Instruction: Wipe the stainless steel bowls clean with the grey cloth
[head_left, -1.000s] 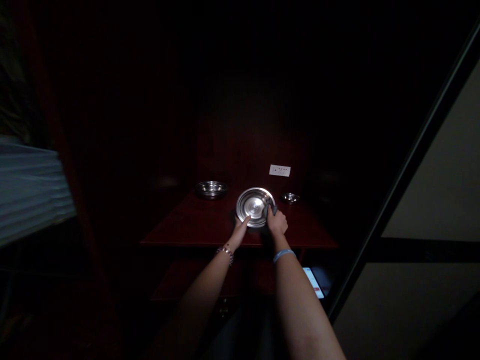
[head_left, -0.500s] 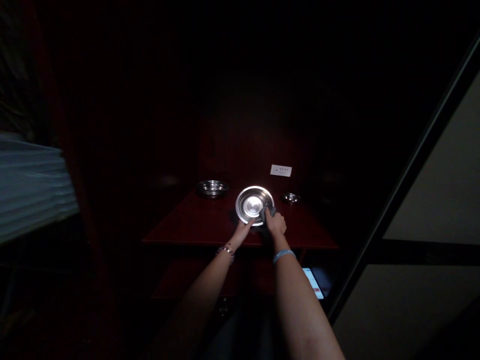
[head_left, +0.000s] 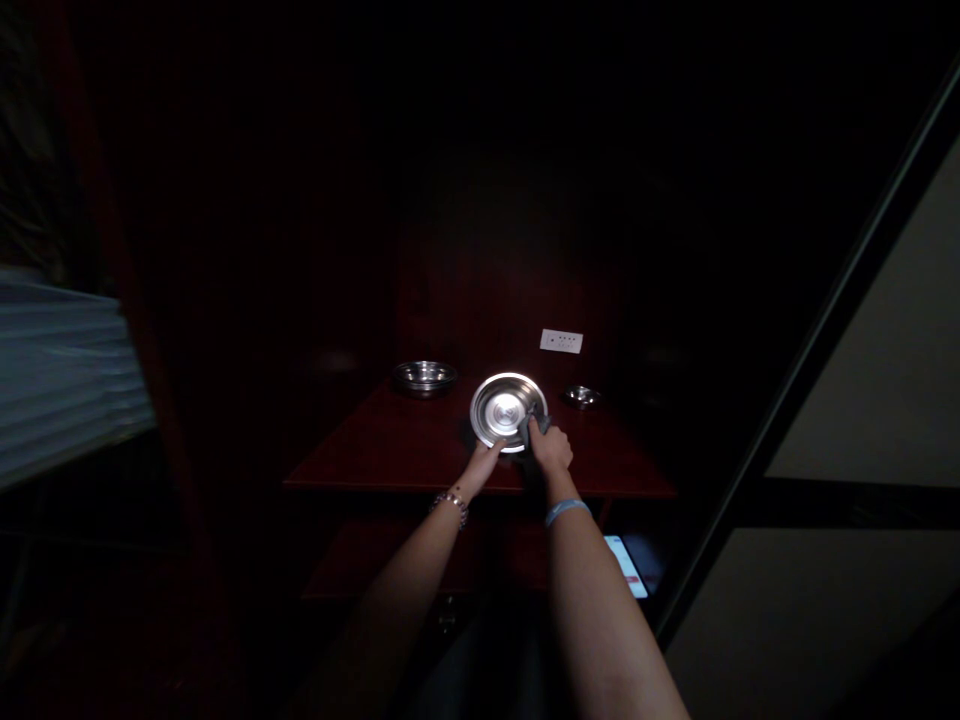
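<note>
A shiny metal bowl (head_left: 499, 408) is held tilted toward me over the dark red shelf (head_left: 390, 450). My left hand (head_left: 481, 466) grips its lower rim, thumb on the inside edge and fingers hidden beneath. My right hand (head_left: 551, 448) is closed on a grey cloth (head_left: 525, 430), which presses against the bowl's right inner side. Behind to the left sits a stack of metal bowls (head_left: 424, 378). A smaller metal bowl (head_left: 582, 397) rests on the shelf to the right.
A white socket plate (head_left: 561, 341) is on the back wall. Below the shelf at right lies a lit phone (head_left: 626, 567). Pale blue pleated material (head_left: 67, 370) stands at the left, and a dark-framed panel (head_left: 862, 400) slants along the right. Much of the surroundings is dark.
The bowl has shifted very slightly to the left. Both hands keep their grip, and the cloth stays at the bowl's right inner side.
</note>
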